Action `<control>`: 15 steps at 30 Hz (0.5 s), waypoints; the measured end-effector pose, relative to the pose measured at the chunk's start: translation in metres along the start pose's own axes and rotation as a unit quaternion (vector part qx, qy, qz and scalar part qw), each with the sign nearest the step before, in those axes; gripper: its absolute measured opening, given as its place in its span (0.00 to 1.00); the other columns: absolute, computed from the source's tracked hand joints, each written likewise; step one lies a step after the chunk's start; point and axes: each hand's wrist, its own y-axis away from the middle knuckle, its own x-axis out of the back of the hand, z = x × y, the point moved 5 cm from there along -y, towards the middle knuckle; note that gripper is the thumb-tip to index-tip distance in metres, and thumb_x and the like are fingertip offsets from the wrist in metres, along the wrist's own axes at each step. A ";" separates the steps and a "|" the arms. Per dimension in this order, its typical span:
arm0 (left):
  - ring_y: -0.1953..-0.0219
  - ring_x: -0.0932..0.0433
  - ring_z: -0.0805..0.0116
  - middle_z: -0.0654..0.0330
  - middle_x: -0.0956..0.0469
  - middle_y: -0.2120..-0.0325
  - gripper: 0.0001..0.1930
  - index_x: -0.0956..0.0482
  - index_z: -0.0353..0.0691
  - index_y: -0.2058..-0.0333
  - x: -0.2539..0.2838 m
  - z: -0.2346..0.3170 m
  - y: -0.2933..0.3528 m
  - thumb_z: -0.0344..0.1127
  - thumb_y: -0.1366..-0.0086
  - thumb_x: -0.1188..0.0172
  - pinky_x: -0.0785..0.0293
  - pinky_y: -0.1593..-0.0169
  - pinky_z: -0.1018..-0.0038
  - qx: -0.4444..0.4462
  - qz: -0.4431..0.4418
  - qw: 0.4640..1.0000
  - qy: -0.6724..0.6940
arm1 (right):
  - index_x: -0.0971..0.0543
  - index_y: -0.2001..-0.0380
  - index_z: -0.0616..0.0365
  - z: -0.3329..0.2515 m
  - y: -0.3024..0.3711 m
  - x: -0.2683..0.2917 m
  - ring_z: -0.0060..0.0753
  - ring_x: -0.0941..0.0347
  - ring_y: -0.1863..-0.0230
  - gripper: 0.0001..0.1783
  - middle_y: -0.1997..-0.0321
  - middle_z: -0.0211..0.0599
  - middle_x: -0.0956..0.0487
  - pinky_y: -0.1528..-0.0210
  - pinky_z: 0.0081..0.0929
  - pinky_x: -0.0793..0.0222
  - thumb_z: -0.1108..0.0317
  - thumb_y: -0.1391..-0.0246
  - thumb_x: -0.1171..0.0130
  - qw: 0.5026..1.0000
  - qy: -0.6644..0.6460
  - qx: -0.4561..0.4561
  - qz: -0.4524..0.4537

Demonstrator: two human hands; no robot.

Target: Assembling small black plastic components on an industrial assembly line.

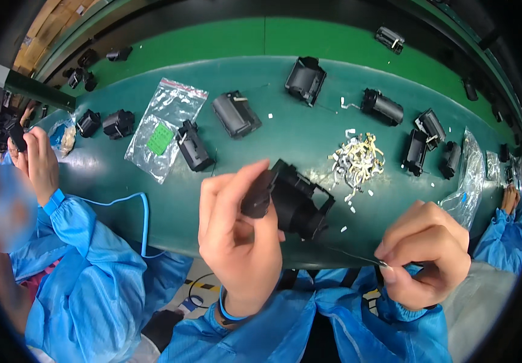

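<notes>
- Head view: left hand (240, 236) is raised over the near edge of the green belt (285, 139), fingers wrapped around a black plastic housing (294, 202), thumb pressed on its left end.
- Right hand (424, 254), near right, has thumb and forefinger pressed together on a thin wire or strip (358, 257) that runs from the pinch toward the housing's underside; it is too fine to tell which.
- Judgement: the work looks like threading or pulling that strand. It goes best with the housing held still and the pull kept straight, slow and in line with the opening, so the strand neither kinks nor snaps.
- Materials: the housing is matte, boxy moulded plastic with an open frame on its right. The belt is smooth with a slight sheen.
- Far right of the housing lies a heap of small pale clips (355, 160), loose and tangled, with bits scattered around.
- Similar black housings (237, 114) sit spaced along the belt; a clear, crinkled zip bag (164, 127) holding a green card lies far left.
- A co-worker's hand (37, 160), blue sleeve, holds a dark part at left.
</notes>
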 end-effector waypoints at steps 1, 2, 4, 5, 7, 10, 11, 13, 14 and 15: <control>0.70 0.23 0.81 0.60 0.26 0.57 0.13 0.17 0.30 0.49 -0.001 0.001 -0.001 0.19 0.30 0.43 0.28 0.78 0.85 -0.036 -0.003 0.999 -0.032 | 0.19 0.71 0.65 -0.001 -0.002 -0.001 0.35 0.22 0.76 0.09 0.71 0.44 0.18 0.75 0.26 0.28 0.82 0.59 0.30 0.999 0.028 -0.004 -0.018; 0.72 0.23 0.81 0.61 0.26 0.58 0.11 0.18 0.28 0.49 -0.002 0.004 -0.001 0.22 0.27 0.44 0.29 0.79 0.85 -0.072 -0.007 0.995 -0.064 | 0.19 0.71 0.65 -0.001 -0.004 -0.004 0.36 0.22 0.76 0.10 0.71 0.44 0.18 0.75 0.27 0.27 0.83 0.61 0.30 0.998 0.057 -0.008 -0.037; 0.71 0.24 0.82 0.61 0.26 0.58 0.11 0.17 0.28 0.50 -0.001 0.006 0.000 0.22 0.27 0.43 0.30 0.78 0.85 -0.068 0.001 0.995 -0.073 | 0.19 0.72 0.65 0.000 -0.004 -0.008 0.37 0.22 0.76 0.11 0.72 0.44 0.19 0.74 0.27 0.27 0.83 0.63 0.31 0.998 0.059 -0.021 -0.028; 0.70 0.25 0.82 0.61 0.26 0.58 0.11 0.17 0.29 0.50 0.000 0.007 0.000 0.22 0.27 0.43 0.30 0.78 0.86 -0.086 0.006 0.993 -0.086 | 0.19 0.72 0.65 0.001 -0.005 -0.009 0.37 0.22 0.76 0.11 0.72 0.44 0.19 0.74 0.27 0.27 0.84 0.63 0.31 0.997 0.069 -0.020 -0.032; 0.70 0.26 0.83 0.61 0.26 0.58 0.12 0.17 0.30 0.49 0.000 0.009 0.001 0.20 0.28 0.43 0.29 0.77 0.86 -0.112 0.010 0.990 -0.089 | 0.20 0.72 0.65 0.000 -0.005 -0.009 0.38 0.22 0.73 0.11 0.71 0.43 0.19 0.71 0.29 0.27 0.84 0.61 0.31 0.995 0.084 -0.027 -0.039; 0.69 0.25 0.83 0.61 0.26 0.57 0.14 0.17 0.30 0.49 0.000 0.011 0.003 0.16 0.30 0.44 0.29 0.77 0.86 -0.132 0.013 0.986 -0.103 | 0.21 0.71 0.65 0.007 -0.006 -0.009 0.40 0.22 0.72 0.11 0.70 0.42 0.20 0.69 0.30 0.26 0.84 0.59 0.31 0.994 0.082 -0.033 -0.067; 0.69 0.25 0.83 0.61 0.26 0.57 0.14 0.17 0.30 0.49 0.000 0.011 0.002 0.16 0.30 0.44 0.29 0.77 0.86 -0.131 0.016 0.985 -0.110 | 0.21 0.70 0.65 0.011 -0.008 -0.009 0.40 0.22 0.70 0.11 0.69 0.41 0.20 0.68 0.30 0.26 0.85 0.58 0.31 0.993 0.077 -0.034 -0.077; 0.69 0.25 0.82 0.60 0.26 0.57 0.18 0.17 0.31 0.48 0.001 0.011 0.005 0.12 0.34 0.44 0.28 0.75 0.86 -0.147 0.016 0.984 -0.101 | 0.21 0.70 0.65 0.007 -0.005 -0.008 0.40 0.22 0.70 0.11 0.69 0.41 0.20 0.67 0.30 0.26 0.85 0.58 0.32 0.992 0.096 -0.029 -0.082; 0.69 0.25 0.82 0.60 0.26 0.57 0.18 0.17 0.31 0.48 0.002 0.011 0.007 0.12 0.34 0.44 0.28 0.75 0.86 -0.149 0.019 0.984 -0.098 | 0.22 0.70 0.65 0.006 -0.004 -0.008 0.40 0.23 0.70 0.11 0.69 0.42 0.20 0.66 0.30 0.25 0.85 0.57 0.32 0.990 0.109 -0.027 -0.087; 0.69 0.24 0.82 0.60 0.26 0.57 0.19 0.17 0.31 0.48 0.001 0.011 0.008 0.11 0.35 0.44 0.28 0.75 0.86 -0.152 0.013 0.982 -0.108 | 0.22 0.70 0.65 0.007 -0.003 -0.008 0.41 0.22 0.69 0.10 0.69 0.42 0.20 0.65 0.31 0.25 0.85 0.56 0.33 0.990 0.105 -0.040 -0.083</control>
